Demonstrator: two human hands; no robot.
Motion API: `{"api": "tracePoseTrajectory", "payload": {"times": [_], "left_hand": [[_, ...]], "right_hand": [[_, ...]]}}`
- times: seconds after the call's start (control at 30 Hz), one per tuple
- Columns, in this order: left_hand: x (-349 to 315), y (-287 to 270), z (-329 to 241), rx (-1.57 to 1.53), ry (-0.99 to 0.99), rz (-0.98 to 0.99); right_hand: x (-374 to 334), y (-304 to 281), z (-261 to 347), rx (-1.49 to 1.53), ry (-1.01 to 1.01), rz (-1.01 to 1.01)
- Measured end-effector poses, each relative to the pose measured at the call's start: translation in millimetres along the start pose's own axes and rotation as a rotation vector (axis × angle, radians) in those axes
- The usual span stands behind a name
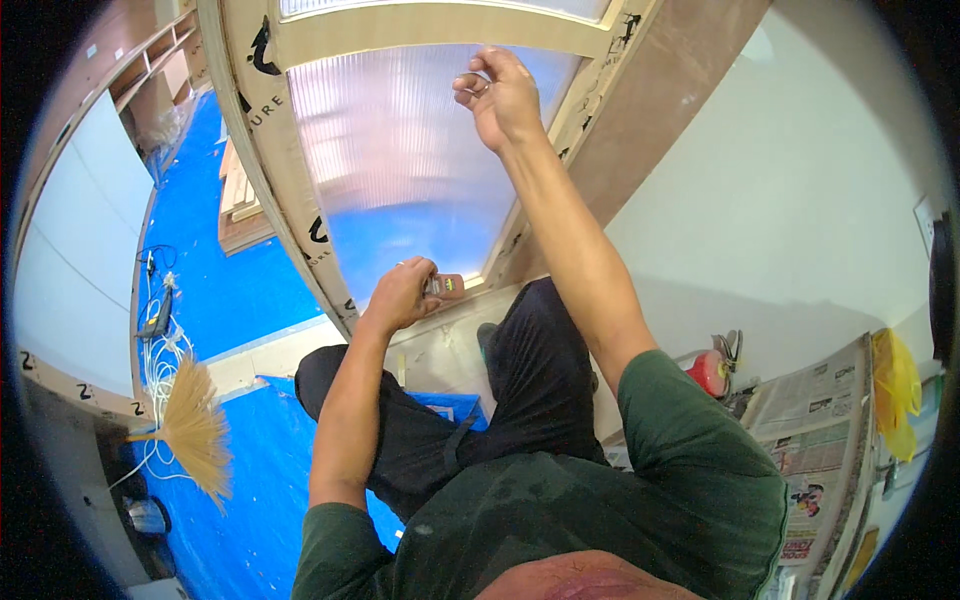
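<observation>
In front of me stands a wooden-framed door panel with a ribbed translucent pane. Down by its lower rail, my left hand is closed round a small brown block-like thing with yellow-green marks; its exact kind is unclear. My right hand is raised in front of the pane near the upper rail. Its fingers are loosely bent and apart, with nothing visible in them. Whether it touches the pane, I cannot tell.
Blue sheeting covers the floor at the left, with stacked boards farther back. A straw broom and white cables lie at the left. To the right are newspapers, a red round object and a yellow bag.
</observation>
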State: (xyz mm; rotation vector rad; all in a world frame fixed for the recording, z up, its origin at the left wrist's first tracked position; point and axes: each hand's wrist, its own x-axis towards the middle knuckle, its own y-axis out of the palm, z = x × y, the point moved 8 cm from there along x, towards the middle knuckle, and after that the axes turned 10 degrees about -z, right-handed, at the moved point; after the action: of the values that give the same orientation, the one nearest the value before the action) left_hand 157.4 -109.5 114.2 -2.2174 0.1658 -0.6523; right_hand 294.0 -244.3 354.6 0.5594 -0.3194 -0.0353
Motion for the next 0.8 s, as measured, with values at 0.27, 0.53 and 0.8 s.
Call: {"api": "tracePoseTrajectory", "payload": {"times": [0.27,0.53,0.8], "left_hand": [[-3.2,-1.7,0.9,0.013,-0.019,0.017],[-2.9,-3.2,-2.6,-0.01,0.009,0.013],[-6.3,-8.5,-0.1,0.004,0.0,-0.011]], "right_hand": [[4.7,-30.9,20.5,-0.031,-0.054,-0.206],[17.4,-37.0,22.3,-0.117,-0.062,-0.186],[-58.4,19.9,-17.2,-0.536,-0.173,0.457]]}}
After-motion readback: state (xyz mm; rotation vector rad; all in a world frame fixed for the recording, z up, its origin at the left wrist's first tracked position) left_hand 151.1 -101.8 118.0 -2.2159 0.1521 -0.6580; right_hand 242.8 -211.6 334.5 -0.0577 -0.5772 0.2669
